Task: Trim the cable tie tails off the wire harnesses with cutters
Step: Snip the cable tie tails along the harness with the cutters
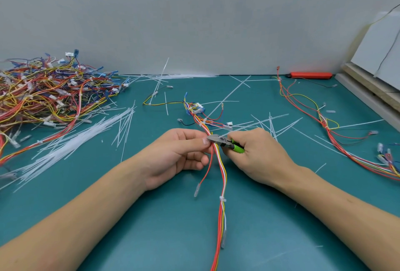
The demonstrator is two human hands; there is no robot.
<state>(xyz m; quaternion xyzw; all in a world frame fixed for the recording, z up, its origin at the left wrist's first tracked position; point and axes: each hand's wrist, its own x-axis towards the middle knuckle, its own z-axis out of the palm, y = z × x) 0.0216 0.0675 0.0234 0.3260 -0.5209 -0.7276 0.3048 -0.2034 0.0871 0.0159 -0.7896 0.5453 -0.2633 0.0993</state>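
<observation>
On the teal mat (151, 216) below a grey wall (194, 11), the left hand (179, 153) pinches the wire harness (223, 175) at frame centre while the right hand (257, 153) grips green-handled cutters (227, 142).

No legible text, label, brand, number or sign anywhere. Small marks showing near the pivot of the green-handled steel cutters (224, 142), too blurred to read. White connector tags in the tangled pile of multicoloured wire harnesses (43, 93) appearing blank or unreadably small.

Two bare hands (179, 153), one pair of green-handled metal cutters (227, 142), one flat orange-red tool (309, 75), one big tangled pile of multicoloured wire harnesses (47, 93).
</observation>
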